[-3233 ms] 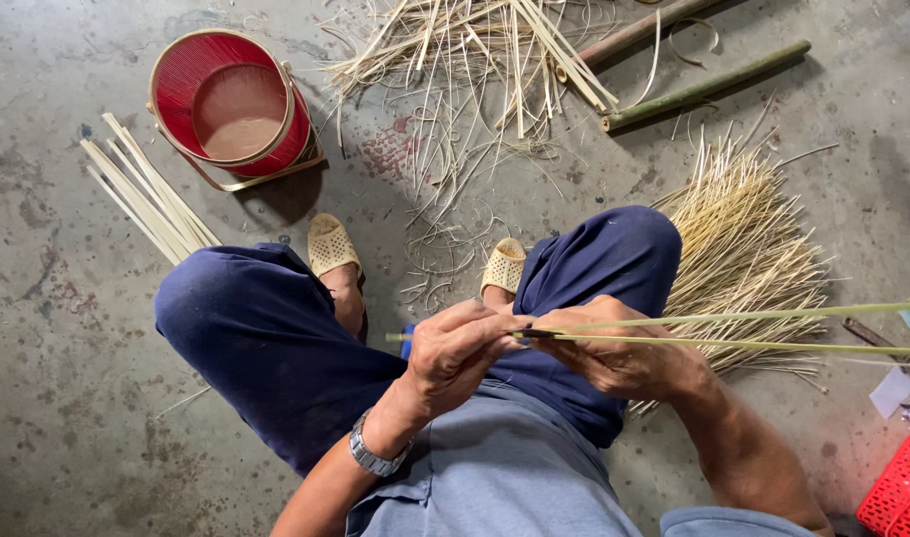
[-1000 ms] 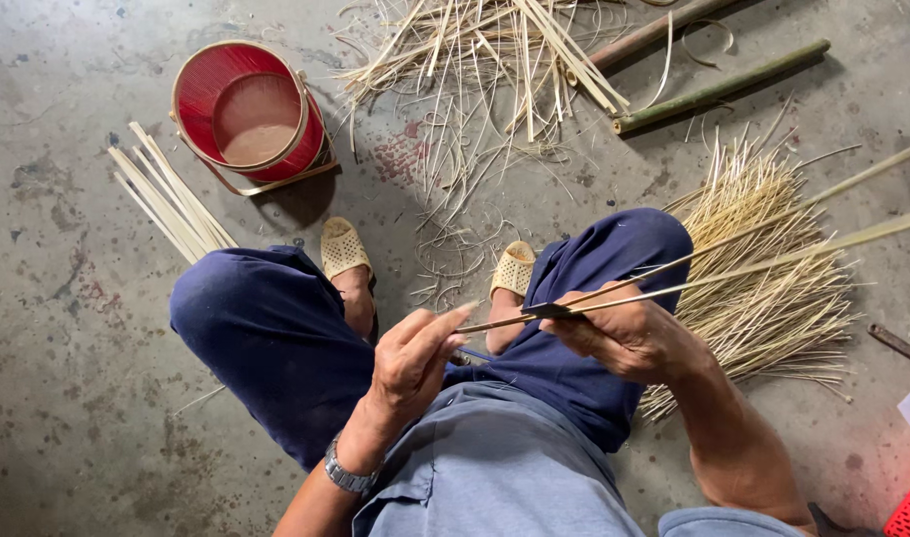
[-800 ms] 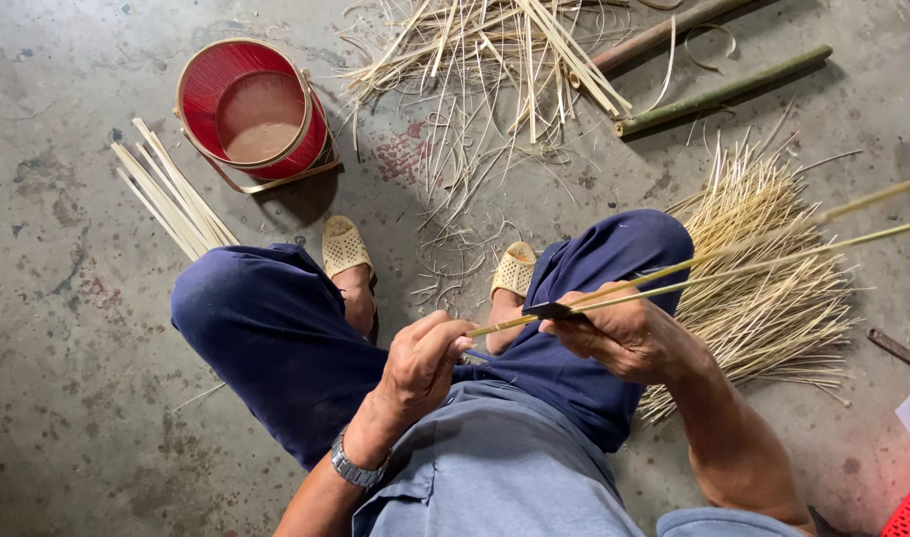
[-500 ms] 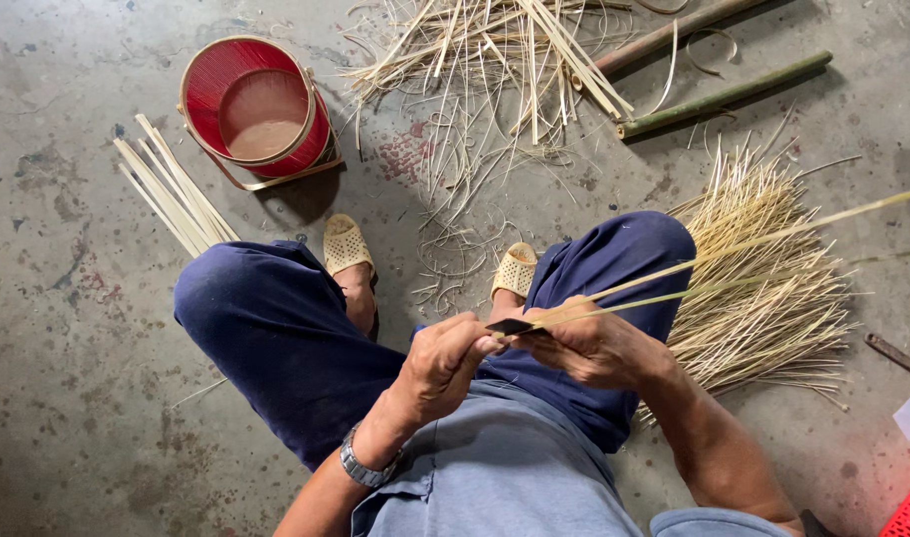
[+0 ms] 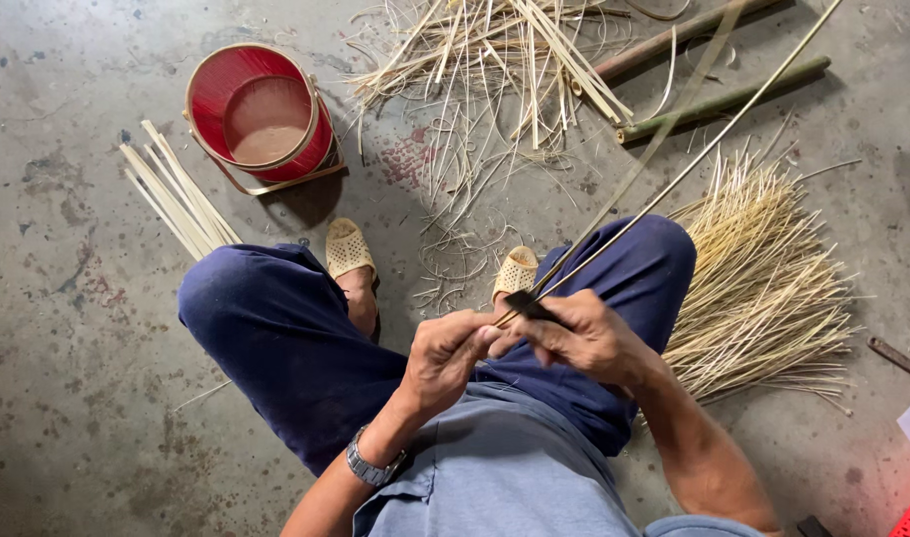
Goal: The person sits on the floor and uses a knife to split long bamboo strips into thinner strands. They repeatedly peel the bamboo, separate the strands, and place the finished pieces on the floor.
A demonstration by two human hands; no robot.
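1. Concrete floor point(image 5: 67, 418), grey and stained, carries everything in view.
2. Person sits low, knees apart in dark blue trousers point(image 5: 286, 338), woven sandals point(image 5: 348, 249) on both feet.
3. Fan of thin pale bamboo slivers point(image 5: 763, 288) lies on the floor just beside the right knee.
4. Loose pile of bamboo offcuts point(image 5: 495, 60) sits at the top of view, with two green-brown bamboo poles point(image 5: 724, 99) beside it.
5. Red bucket point(image 5: 261, 114) stands upright beyond the left knee; a flat bundle of pale splints point(image 5: 177, 199) lies just beside it on the left.
6. Long bamboo strip point(image 5: 694, 159) runs from the hands up and right, out past the top edge (it looks split into two thin strands, one blurred).
7. Right hand point(image 5: 589, 338) is closed around the strip's near end and a small dark blade point(image 5: 530, 304), above the right thigh.
8. Left hand point(image 5: 450, 353) is closed, fingertips pinching the strip end, touching the right hand.
9. Metal wristwatch point(image 5: 373, 465) sits on the left wrist.
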